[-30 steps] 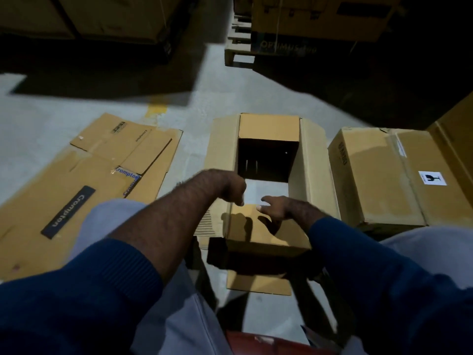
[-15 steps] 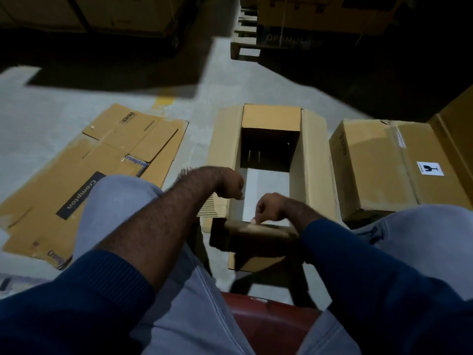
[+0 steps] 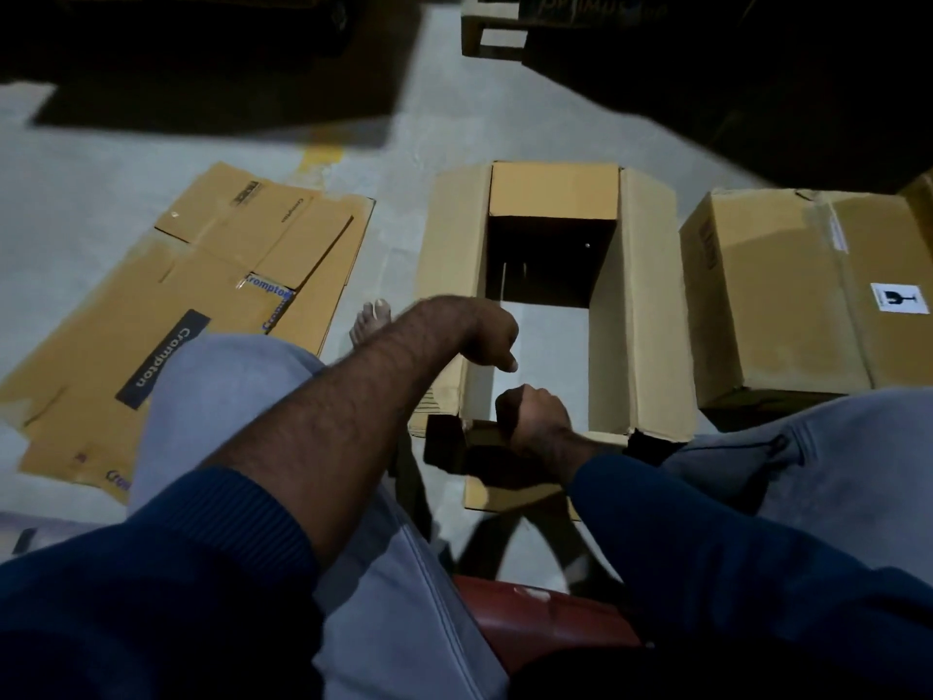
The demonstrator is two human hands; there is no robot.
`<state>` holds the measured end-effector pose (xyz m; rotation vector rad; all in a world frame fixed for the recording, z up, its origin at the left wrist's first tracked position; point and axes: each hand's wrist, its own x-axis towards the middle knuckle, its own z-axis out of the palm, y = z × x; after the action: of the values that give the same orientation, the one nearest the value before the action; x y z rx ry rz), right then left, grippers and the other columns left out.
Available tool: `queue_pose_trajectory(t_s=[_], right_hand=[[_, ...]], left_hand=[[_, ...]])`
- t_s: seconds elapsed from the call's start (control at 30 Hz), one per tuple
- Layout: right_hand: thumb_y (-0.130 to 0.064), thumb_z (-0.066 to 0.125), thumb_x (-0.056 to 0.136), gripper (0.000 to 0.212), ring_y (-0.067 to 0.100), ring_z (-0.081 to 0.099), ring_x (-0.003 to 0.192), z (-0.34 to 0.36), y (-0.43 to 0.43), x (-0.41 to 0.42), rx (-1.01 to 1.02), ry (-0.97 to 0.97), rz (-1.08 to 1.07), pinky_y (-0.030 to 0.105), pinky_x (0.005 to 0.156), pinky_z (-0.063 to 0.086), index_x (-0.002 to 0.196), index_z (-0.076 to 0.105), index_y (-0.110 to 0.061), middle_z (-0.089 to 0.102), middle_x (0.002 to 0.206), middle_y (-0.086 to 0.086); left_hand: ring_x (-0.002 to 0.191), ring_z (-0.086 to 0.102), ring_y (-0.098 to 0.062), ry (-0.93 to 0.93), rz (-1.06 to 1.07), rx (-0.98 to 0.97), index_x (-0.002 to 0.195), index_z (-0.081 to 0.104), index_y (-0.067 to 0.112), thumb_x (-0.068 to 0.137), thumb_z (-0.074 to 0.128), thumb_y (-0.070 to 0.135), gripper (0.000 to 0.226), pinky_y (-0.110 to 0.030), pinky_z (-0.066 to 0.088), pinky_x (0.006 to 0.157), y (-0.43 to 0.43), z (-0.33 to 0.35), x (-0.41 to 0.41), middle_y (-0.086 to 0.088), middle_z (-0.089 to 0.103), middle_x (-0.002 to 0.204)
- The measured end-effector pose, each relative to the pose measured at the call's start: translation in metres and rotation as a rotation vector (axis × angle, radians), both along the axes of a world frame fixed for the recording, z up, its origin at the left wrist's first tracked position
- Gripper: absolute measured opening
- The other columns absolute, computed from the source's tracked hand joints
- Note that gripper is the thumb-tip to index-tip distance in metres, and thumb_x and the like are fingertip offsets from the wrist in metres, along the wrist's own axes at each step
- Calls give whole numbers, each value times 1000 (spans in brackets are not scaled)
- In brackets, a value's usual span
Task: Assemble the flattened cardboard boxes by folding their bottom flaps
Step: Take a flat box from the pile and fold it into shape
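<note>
An open cardboard box (image 3: 641,305) stands on the floor in front of me, its flaps spread and the grey floor showing through its middle. My left hand (image 3: 492,341) is curled at the inner edge of the box's left flap (image 3: 449,255), thumb pointing down on the inside. Lower down, my right hand (image 3: 530,411) grips the near flap (image 3: 510,495) at its fold, and that flap hangs toward me in shadow. The far flap (image 3: 553,189) lies folded back.
Flattened boxes (image 3: 202,295) printed "Crompton" lie on the floor at left. A closed box (image 3: 787,295) stands close on the right. A bare foot (image 3: 371,320) rests beside the open box. A red seat (image 3: 545,618) is under me, and dark stacked cartons and a pallet (image 3: 492,32) stand beyond.
The near flap, lying inside the box a second ago, has been pulled up and back toward me by my right hand. My left hand stayed at the left flap.
</note>
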<state>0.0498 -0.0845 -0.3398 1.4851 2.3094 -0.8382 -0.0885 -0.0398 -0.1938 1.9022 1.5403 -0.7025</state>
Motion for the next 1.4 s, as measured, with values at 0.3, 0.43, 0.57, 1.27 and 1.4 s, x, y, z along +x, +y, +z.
queue_pose_trajectory(t_s=[0.3,0.43,0.57,1.27,1.4], right_hand=[[-20,79,85,25,15,61,91,16,18,41,-100,-51,196,33,80,55,108,69,-24,65,102,-4],[-17,86,79,24,15,63,84,22,26,76,-72,-200,123,36,79,58,94,67,-21,66,93,-3],[-10,81,82,17,21,65,88,18,20,89,16,-255,118,39,82,60,93,71,-18,69,97,2],[-30,85,83,54,26,62,116,27,102,85,-31,89,-373,35,94,52,132,64,-19,62,134,9],[-41,82,82,69,32,53,123,13,120,102,173,87,-608,48,97,53,142,52,-25,54,139,10]], left_hand=[[114,60,-24,16,-8,-33,129,62,11,103,51,47,45,-34,44,84,4,-3,1,-7,64,127],[114,62,-26,8,-3,-41,126,64,10,103,51,46,45,-35,46,86,7,-3,4,-9,66,125],[114,63,-26,14,-11,-39,126,64,10,103,51,48,47,-36,47,90,8,-6,3,-9,67,124],[112,60,-28,-74,454,182,137,54,11,99,61,34,45,-34,49,84,24,-61,-21,-12,60,129],[109,60,-33,-56,751,252,134,49,13,93,65,31,47,-45,56,88,36,-95,-32,-16,56,129]])
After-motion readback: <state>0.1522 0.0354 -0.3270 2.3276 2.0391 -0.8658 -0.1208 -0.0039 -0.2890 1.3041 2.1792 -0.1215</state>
